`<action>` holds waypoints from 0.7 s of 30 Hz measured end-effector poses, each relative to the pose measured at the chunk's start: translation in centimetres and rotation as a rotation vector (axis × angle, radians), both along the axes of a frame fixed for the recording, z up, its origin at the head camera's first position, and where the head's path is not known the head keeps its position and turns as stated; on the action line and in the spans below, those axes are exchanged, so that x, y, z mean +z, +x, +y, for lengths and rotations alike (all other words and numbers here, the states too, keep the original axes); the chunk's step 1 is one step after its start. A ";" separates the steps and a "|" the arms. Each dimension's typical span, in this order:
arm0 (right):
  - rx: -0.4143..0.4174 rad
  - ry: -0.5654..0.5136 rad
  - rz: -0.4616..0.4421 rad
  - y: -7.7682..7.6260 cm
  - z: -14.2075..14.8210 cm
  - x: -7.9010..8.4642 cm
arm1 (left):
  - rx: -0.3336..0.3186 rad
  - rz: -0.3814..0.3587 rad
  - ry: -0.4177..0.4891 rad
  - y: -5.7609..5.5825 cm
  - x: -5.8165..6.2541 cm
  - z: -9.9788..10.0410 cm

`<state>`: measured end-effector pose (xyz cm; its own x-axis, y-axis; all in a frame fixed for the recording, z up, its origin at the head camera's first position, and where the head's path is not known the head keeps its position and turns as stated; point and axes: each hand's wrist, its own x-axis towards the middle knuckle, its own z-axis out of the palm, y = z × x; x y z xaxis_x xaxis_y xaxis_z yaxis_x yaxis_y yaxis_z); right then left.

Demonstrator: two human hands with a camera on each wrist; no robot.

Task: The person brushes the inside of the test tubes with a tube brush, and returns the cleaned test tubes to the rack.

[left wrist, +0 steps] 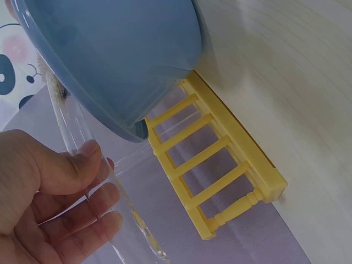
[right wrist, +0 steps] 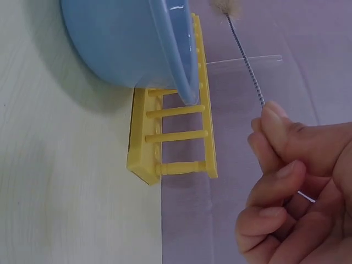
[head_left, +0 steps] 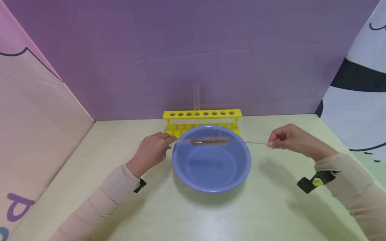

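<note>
Brush: the bristle head (head_left: 210, 141) is lying over the far part of the blue basin (head_left: 211, 175) as the head camera sees it, its long axis running side to side and nearly level; its tip is pointing left, its wire handle (head_left: 256, 143) stretching right.
Glass tube: the clear tube (left wrist: 130, 231) is lying roughly in line with the brush, its rounded end pointing left and its other end facing the bristles; the bristle tip is seemingly sitting inside.
Left hand: the left hand (head_left: 153, 152) is clasping the tube, thumb pressing one side, fingers bending along the other.
Right hand: the right hand (head_left: 297, 140) is pinching the wire between thumb and forefinger, the remaining fingers curling beneath.
Yellow rack: the rack (head_left: 202, 114) is standing behind the basin, its long axis running left to right.
Racked tube: another clear tube (head_left: 196, 97) is standing upright in it, before the purple backdrop (head_left: 196, 50).
Table: the pale tabletop (head_left: 208, 217) is supporting basin and rack.
</note>
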<state>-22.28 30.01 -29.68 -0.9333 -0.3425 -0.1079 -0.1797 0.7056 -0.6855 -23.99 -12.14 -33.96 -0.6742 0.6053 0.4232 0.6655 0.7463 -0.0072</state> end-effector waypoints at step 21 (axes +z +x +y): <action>0.148 0.179 0.606 0.8 -2.7 -1.9 | -0.005 -0.005 -0.004 0.1 -0.2 0.0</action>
<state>-21.48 27.34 -31.62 -0.7910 -0.4981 0.3552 -0.6019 0.7376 -0.3060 -23.86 -12.15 -34.12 -0.6733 0.6101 0.4176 0.6690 0.7432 -0.0072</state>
